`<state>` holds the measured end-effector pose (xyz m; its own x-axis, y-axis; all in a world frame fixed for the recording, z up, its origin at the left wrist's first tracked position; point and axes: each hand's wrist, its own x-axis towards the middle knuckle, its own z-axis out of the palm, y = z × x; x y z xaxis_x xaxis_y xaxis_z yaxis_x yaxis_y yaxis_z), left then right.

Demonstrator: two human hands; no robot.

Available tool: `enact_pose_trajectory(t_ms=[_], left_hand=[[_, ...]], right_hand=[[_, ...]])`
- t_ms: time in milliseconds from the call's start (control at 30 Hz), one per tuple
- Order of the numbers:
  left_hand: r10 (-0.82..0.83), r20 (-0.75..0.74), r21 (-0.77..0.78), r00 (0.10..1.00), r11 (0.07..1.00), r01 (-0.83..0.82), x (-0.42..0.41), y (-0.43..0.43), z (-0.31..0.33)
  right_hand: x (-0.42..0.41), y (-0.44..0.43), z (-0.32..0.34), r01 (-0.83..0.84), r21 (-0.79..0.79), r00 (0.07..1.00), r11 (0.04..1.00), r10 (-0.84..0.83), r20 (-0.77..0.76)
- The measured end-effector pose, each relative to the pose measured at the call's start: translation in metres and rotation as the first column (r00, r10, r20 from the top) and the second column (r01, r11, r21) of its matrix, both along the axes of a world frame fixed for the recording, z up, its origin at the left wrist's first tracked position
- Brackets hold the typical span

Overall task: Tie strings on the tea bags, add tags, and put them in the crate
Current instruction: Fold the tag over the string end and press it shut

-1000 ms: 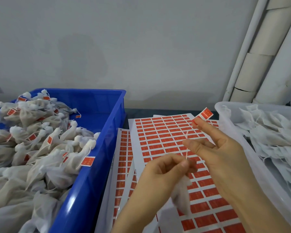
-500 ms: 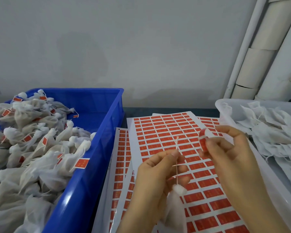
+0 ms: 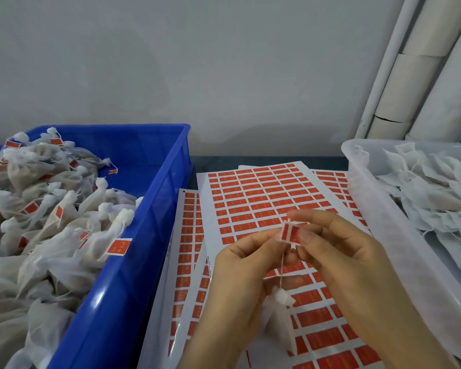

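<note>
2 hands: left hand [image 3: 240,272], right hand [image 3: 338,251]. 1 crate [image 3: 155,198], 1 tub [image 3: 370,198]. Sheets [image 3: 250,198]: min. 3, overlapping. Held: 1 bag [image 3: 277,310], 1 string [image 3: 280,267], 1 tag [image 3: 290,233]. Crate bags [image 3: 51,235], tub bags [image 3: 437,198]: too many to count.

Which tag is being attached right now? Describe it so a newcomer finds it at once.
Look at the label sheets between the blue crate and the clear bin. Above them the left hand and right hand pinch a red tag. Unlike the flat ones on the sheets, it is held up, with a string hanging to a tea bag.
</note>
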<state>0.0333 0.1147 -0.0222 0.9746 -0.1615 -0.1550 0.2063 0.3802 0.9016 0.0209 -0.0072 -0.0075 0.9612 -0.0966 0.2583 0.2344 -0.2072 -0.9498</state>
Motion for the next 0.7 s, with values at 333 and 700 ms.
enact_pose_trajectory(t_ms=[333, 700], left_hand=[[0.018, 0.02, 0.006, 1.0, 1.0, -0.018, -0.001, -0.002, 0.0], [-0.035, 0.059, 0.007, 0.998, 0.999, 0.034, -0.001, -0.001, -0.002]], right_hand=[[0.004, 0.001, -0.01, 0.148, 0.089, 0.984, 0.985, -0.137, -0.117], [0.006, 0.003, -0.012, 0.145, 0.078, 0.982, 0.986, -0.134, -0.131]])
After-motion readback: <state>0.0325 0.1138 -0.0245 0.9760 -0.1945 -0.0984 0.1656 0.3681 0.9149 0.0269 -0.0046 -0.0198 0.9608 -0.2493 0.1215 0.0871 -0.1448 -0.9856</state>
